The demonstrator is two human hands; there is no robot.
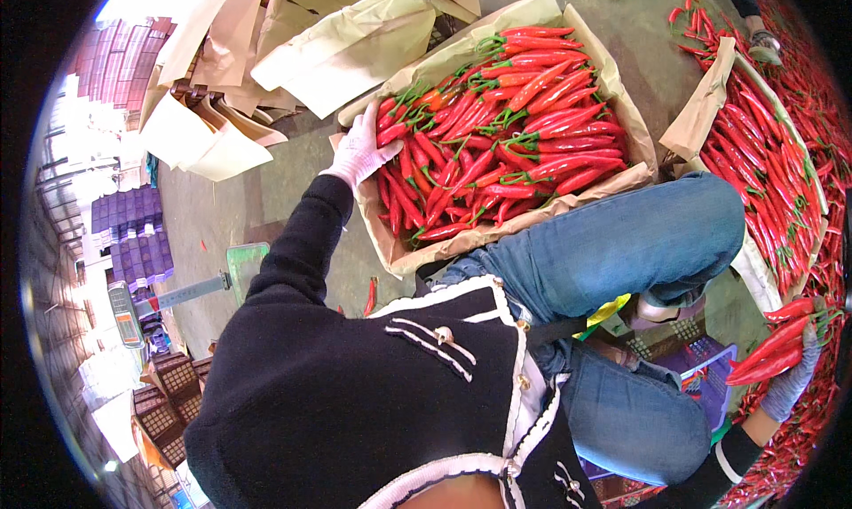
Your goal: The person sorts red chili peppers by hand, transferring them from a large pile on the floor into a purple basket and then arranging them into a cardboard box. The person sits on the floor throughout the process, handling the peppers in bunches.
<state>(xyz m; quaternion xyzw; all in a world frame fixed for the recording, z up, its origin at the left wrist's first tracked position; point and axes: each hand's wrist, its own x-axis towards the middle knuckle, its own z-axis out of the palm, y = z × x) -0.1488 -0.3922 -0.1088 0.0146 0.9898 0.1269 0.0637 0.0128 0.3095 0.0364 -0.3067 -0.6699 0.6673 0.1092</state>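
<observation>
My left hand [361, 151], in a pale glove, lies at the left end of a paper-lined box [393, 259]. Its thumb stretches over the red chili peppers [466, 169] inside; I cannot tell whether it grips the paper edge. These peppers lie in rows, many with green stems showing. At the far right, my right hand [792, 379], in a greyish glove, holds a small bunch of red chili peppers [765, 357] above a large loose heap [789, 452]. The bunch's stems stick out past the fingers.
Another paper-lined container of chilies [759, 176] stands right of my knee. Paper-draped crates [346, 36] stand at the upper left. A scale [246, 263] is beside my left arm. A purple basket [722, 382] sits by my legs. Another person's foot [765, 46] shows top right.
</observation>
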